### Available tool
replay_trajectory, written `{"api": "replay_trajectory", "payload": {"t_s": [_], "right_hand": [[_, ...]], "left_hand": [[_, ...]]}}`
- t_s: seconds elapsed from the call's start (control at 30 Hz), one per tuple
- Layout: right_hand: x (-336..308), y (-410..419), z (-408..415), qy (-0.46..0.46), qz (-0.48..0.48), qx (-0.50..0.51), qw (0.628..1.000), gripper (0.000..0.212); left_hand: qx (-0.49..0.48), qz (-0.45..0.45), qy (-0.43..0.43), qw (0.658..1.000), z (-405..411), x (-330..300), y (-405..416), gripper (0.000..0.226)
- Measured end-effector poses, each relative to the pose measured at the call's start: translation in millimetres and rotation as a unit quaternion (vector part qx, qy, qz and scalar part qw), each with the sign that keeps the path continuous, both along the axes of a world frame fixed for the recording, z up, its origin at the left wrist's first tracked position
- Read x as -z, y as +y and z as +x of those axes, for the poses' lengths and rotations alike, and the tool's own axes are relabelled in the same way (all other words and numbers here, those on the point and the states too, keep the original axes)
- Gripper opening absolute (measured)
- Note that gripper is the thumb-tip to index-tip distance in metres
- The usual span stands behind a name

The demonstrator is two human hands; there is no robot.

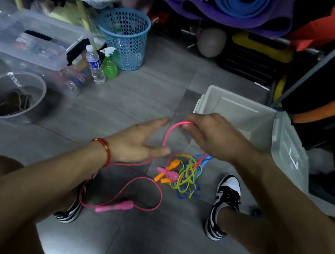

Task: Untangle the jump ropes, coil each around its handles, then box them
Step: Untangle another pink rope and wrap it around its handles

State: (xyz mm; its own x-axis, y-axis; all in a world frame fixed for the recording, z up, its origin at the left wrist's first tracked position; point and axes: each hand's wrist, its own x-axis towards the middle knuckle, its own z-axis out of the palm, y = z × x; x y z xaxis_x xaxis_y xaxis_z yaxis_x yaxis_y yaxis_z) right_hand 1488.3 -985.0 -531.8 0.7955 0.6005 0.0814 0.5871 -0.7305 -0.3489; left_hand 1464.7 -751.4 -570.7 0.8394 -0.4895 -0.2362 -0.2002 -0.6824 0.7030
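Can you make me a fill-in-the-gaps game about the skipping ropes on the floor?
1. The right hand pinches the ____ rope.
2. The loose pink handle lies on the ____, between the two shoes.
3. The basket with holes, behind the water bottle, is ____.
4. The left hand has its fingers ____.

Missing words: pink; floor; blue; straight
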Motion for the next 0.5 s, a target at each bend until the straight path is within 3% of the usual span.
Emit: {"api": "replay_trajectory", "payload": {"t_s": [0.1, 0.2, 0.33, 0.37, 0.4, 0.47, 0.5], "right_hand": [[1, 12, -4, -0.015, -0.03, 0.016, 0.999, 0.032], [17, -3, 8, 0.057, -0.024, 0.019, 0.998, 0.029], [72, -52, 18, 0.214, -0.124, 0.071, 0.966, 0.034], [83, -61, 17, 0.232, -0.148, 0.078, 0.958, 0.038], [88, -66, 17, 0.231, -0.156, 0.088, 0.956, 0.044], [84, -64, 24, 0.2, -0.106, 0.121, 0.967, 0.043], [74, -58, 28, 0.189, -0.058, 0.128, 0.972, 0.038]], "left_hand": [[0.005, -0.14, 0.08, 0.987, -1, -4, -18, 0.021], [-0.099, -0.205, 0.007, 0.974, 13, -17, -1, 0.028], [-0.332, -0.309, -0.155, 0.878, 33, -35, 44, 0.029], [-0.37, -0.282, -0.168, 0.869, 36, -33, 55, 0.031], [-0.381, -0.23, -0.155, 0.882, 40, -29, 64, 0.032], [-0.332, -0.048, -0.057, 0.94, 44, -14, 71, 0.026], [-0.274, 0.086, -0.01, 0.958, 43, -5, 70, 0.02]]}}
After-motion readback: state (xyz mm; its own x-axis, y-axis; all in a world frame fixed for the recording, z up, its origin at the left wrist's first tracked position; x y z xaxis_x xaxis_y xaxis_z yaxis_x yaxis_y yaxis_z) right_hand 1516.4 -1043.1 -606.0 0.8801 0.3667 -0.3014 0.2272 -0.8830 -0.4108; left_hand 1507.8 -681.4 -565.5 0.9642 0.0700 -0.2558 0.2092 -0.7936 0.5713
